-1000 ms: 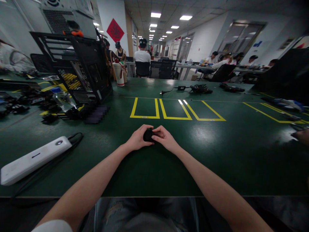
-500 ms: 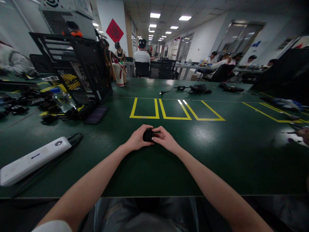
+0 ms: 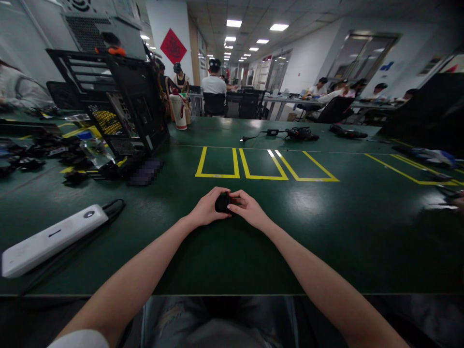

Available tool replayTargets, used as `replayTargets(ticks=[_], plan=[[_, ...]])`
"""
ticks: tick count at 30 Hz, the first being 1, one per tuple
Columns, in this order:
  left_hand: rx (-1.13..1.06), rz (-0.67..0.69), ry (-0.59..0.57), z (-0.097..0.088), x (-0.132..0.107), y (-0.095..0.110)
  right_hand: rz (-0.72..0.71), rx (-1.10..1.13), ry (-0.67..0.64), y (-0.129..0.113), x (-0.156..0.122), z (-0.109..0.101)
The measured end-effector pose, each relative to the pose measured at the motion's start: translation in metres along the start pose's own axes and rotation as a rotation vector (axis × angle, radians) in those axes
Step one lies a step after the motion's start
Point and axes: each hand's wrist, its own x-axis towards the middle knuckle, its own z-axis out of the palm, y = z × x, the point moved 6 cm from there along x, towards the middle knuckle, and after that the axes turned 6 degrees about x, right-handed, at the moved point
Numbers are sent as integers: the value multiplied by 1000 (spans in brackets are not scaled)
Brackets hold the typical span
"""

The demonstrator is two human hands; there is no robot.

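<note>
Both my hands meet at the middle of the green table (image 3: 326, 232) around a small black object (image 3: 222, 202). My left hand (image 3: 206, 208) curls round its left side with fingers closed. My right hand (image 3: 246, 207) pinches it from the right, thumb and fingers pressed on it. Most of the object is hidden between the fingers, so I cannot make out what it is. Both forearms rest low over the table, reaching in from the near edge.
A white power strip (image 3: 50, 238) with a black cord lies at the near left. An open black computer case (image 3: 119, 104) and loose black parts (image 3: 32, 157) stand at the far left. Yellow tape rectangles (image 3: 264, 166) mark the table beyond my hands. Cables (image 3: 290, 134) lie farther back; people sit at distant desks.
</note>
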Motion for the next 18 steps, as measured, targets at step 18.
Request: replayTargets(ticks=[18], plan=[[23,11,6,1,1,0,-8,71,-26,2,0,0]])
